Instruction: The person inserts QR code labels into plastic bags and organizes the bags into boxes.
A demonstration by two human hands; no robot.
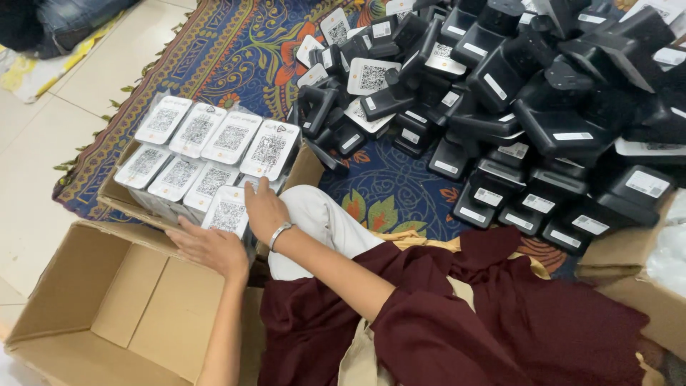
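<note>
My left hand point(211, 248) and my right hand point(263, 209), which wears a metal bracelet, both grip one plastic-wrapped device point(227, 212) with a white face and a square code pattern. It stands at the near right corner of an open cardboard box point(113, 194). The box holds two rows of several such wrapped devices point(214, 139), all faces up. My left hand presses on the device's near edge and my right hand on its right side.
An empty open cardboard box point(107, 307) lies at the lower left on the tiled floor. A big pile of black devices point(529, 107) covers the patterned rug point(236, 50) at the upper right. Another carton point(629, 286) stands at the right. My white-trousered knee point(321, 218) is beside the box.
</note>
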